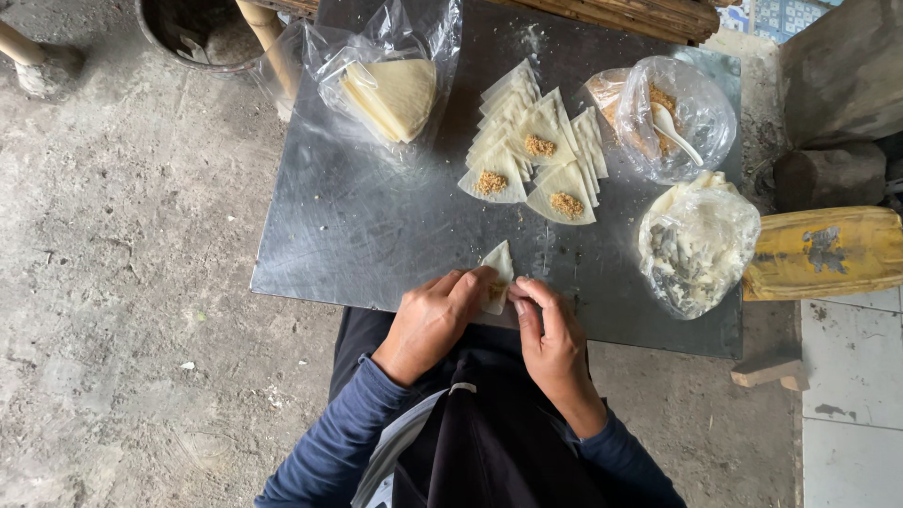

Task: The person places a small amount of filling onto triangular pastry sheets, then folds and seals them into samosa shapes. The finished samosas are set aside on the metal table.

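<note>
Grey metal bench [376,235] on bare concrete. Both hands at near edge: left hand [435,320] and right hand [553,339], grip pinched on one folded wrapper [498,273]. Clear bag [390,56]: stacked wrappers. Second bag [691,113]: crumbly filling, white spoon [673,130].

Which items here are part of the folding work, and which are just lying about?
In use:
- left hand and right hand, both on the wrapper being folded
- laid-out triangular wrappers, three with filling
- bag of spare wrappers
- bag of filling with white spoon
- metal tabletop

Lying about:
- dark bucket
- yellow block
- tied plastic bag, use unclear
</note>
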